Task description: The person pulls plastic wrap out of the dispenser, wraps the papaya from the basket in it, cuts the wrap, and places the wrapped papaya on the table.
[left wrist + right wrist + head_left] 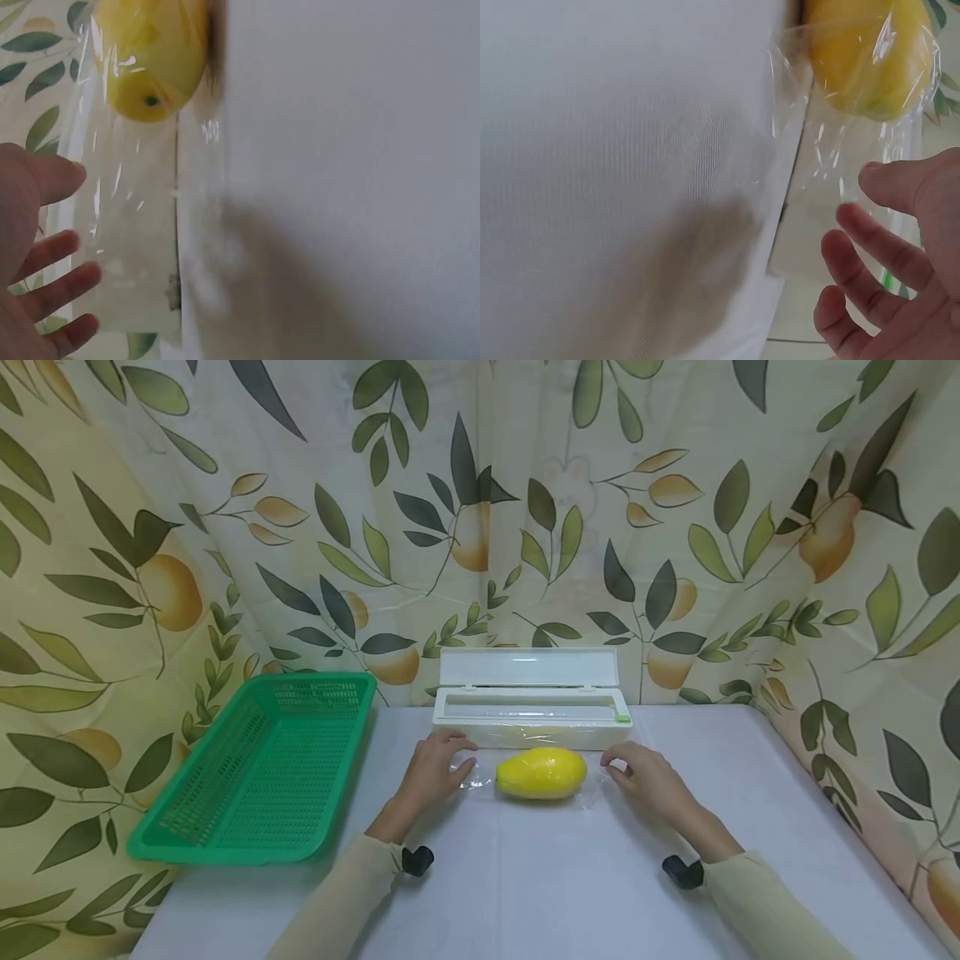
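A yellow papaya (542, 773) lies on its side on the white table, with clear plastic wrap (592, 789) over it and spreading out at both ends. Close behind is a white wrap dispenser (532, 732) with its lid raised. To the papaya's left, my left hand (437, 768) hovers by the film and the dispenser's front, fingers spread and nothing between them in the left wrist view. Beyond the other end is my right hand (647, 779), its fingers loosely bent. The right wrist view shows thumb and fingertips apart beside the film (825, 150).
At the left of the table stands a green plastic basket (258, 852) with perforated sides. A leaf-and-fruit patterned curtain (525, 527) hangs behind the table and along both sides. A small green slider (622, 718) sits at the dispenser's right end.
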`<state>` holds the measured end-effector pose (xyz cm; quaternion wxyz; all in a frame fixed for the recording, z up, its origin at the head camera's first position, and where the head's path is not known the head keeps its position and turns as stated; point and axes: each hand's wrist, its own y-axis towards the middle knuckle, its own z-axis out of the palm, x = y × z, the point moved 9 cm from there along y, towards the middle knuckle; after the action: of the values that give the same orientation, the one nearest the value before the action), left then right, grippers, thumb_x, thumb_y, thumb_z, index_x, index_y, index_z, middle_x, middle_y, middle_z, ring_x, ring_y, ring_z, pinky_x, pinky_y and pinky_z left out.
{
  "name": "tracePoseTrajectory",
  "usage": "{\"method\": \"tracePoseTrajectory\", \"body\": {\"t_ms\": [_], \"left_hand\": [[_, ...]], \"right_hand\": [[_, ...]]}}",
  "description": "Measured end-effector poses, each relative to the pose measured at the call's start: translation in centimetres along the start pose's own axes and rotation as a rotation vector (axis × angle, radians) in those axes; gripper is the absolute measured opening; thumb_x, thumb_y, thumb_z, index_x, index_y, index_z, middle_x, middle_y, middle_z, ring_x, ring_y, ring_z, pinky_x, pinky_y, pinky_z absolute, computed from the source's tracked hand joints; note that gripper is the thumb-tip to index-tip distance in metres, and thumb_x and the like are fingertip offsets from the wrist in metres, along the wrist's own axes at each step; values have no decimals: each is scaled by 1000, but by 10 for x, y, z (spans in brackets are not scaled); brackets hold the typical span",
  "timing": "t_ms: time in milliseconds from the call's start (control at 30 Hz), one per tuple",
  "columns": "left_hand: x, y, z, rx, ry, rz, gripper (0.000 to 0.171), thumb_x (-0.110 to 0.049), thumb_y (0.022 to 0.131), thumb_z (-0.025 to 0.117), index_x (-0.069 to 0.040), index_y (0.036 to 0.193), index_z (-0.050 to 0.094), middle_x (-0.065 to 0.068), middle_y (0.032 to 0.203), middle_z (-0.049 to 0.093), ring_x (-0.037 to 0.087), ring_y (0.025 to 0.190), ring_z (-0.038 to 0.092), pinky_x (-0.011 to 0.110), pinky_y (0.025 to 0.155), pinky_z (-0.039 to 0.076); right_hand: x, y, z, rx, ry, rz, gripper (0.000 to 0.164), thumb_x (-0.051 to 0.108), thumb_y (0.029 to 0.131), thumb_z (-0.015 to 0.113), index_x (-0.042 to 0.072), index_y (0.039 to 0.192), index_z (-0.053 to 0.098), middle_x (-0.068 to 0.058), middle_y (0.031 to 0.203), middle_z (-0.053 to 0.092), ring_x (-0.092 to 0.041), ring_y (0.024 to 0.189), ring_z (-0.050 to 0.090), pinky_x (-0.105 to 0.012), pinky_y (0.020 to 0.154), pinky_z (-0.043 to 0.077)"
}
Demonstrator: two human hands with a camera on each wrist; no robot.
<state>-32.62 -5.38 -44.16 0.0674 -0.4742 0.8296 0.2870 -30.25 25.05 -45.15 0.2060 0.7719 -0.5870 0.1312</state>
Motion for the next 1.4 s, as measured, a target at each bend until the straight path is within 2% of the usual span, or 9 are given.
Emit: {"method": "tracePoseTrajectory", "body": {"t_ms": [100,267,400,533,733,867,1000,1233,1400], "left_hand": [[-13,-4,-5,-65,-2,41,20,-20,92,79,-17,111,77,8,124,66,23,106,61,42,85,48],[-48,-13,-11,-152,-34,164,19,-18,89,81,-17,108,78,2,109,61,17,97,55,35,83,46],[-79,-21,-8,-168,-34,292,17,-16,87,83,-17,103,78,0,102,61,15,91,55,32,78,46],[-97,-25,0,-147,-27,357,15,-17,86,84,-17,100,79,-1,101,64,15,90,57,32,79,45],[-102,-23,13,-87,14,347,21,-19,87,83,-19,107,77,1,113,66,18,104,61,34,87,48],[-100,-17,24,-19,50,315,36,-27,88,83,-17,120,71,6,125,63,23,115,59,39,95,49],[-96,-11,35,48,83,273,46,-32,88,83,-17,128,67,6,129,61,24,117,57,41,100,48],[-89,2,45,72,199,239,58,-41,85,84,-18,133,62,4,127,62,23,110,58,37,99,46],[-85,13,51,92,258,211,68,-46,82,84,-16,137,58,5,128,62,25,111,59,38,98,47]], "right_hand": [[6,-4,-2,-51,-14,-21,13,4,93,72,9,105,74,-13,116,66,-30,95,59,-47,82,54],[27,-18,-15,-226,-48,-123,17,0,89,76,9,103,75,-12,114,62,-33,100,55,-50,82,53],[46,-30,-20,-330,-47,-238,21,-3,85,79,10,102,75,-7,108,63,-28,100,56,-46,81,54],[61,-38,-20,-361,-36,-316,25,-5,81,81,11,98,75,-2,105,65,-23,100,58,-43,82,56],[73,-40,-13,-310,-23,-363,27,-3,79,84,9,101,75,-4,109,68,-24,105,63,-43,89,58],[69,-35,-1,-221,-17,-334,35,5,82,85,9,115,73,-10,126,67,-31,117,64,-50,96,54],[62,-28,11,-145,4,-292,46,14,84,86,10,127,68,-11,137,62,-34,124,61,-53,99,52],[62,-14,16,-139,2,-296,61,16,78,92,10,131,62,-7,134,59,-29,121,60,-46,101,52],[62,-2,18,-144,-34,-293,70,21,73,95,8,132,60,-9,134,59,-30,122,59,-49,103,50]]}}
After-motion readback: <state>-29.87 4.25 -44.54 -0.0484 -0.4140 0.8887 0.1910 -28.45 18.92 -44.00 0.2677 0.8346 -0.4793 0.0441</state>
